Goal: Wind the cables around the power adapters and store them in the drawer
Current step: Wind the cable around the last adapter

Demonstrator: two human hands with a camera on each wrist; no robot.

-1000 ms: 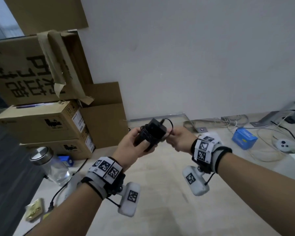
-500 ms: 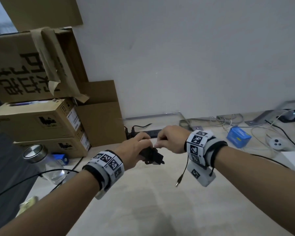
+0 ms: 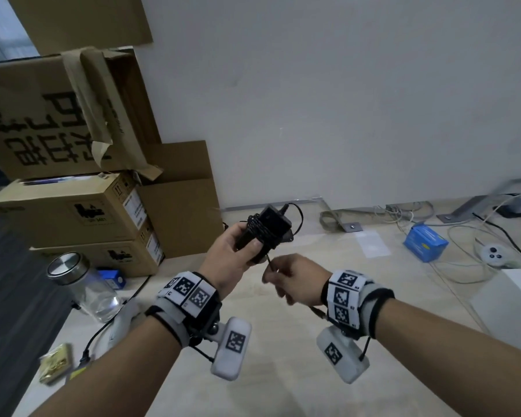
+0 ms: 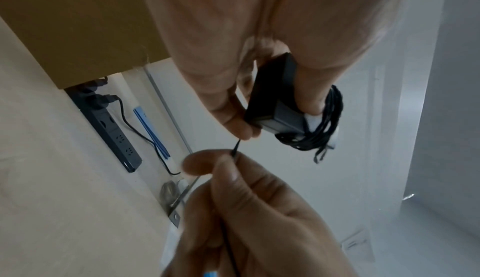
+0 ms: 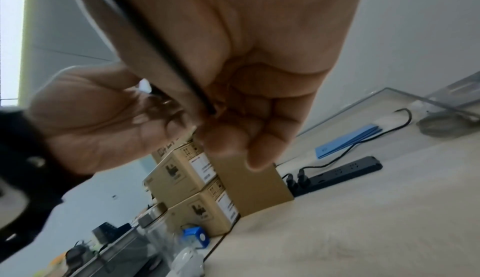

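A black power adapter (image 3: 270,224) with thin black cable (image 3: 260,228) wound around its middle is held up above the desk by my left hand (image 3: 236,255), fingers curled round its lower end. In the left wrist view the adapter (image 4: 275,98) sits between thumb and fingers, with the cable coils (image 4: 322,125) bunched on its far side. Just below it, my right hand (image 3: 286,279) pinches the cable's loose end (image 4: 235,151) between thumb and forefinger; the cable (image 5: 161,45) runs back along that palm. No drawer shows.
Stacked cardboard boxes (image 3: 73,164) stand at the left, with a glass jar (image 3: 85,284) in front of them. A black power strip (image 5: 342,173) lies by the wall behind the hands. A blue box (image 3: 424,242), white cables and a small white controller (image 3: 494,254) lie at right.
The left hand has lifted the adapter back up from near the desk. The right hand has dropped below it and now pinches the cable end closer to the adapter.
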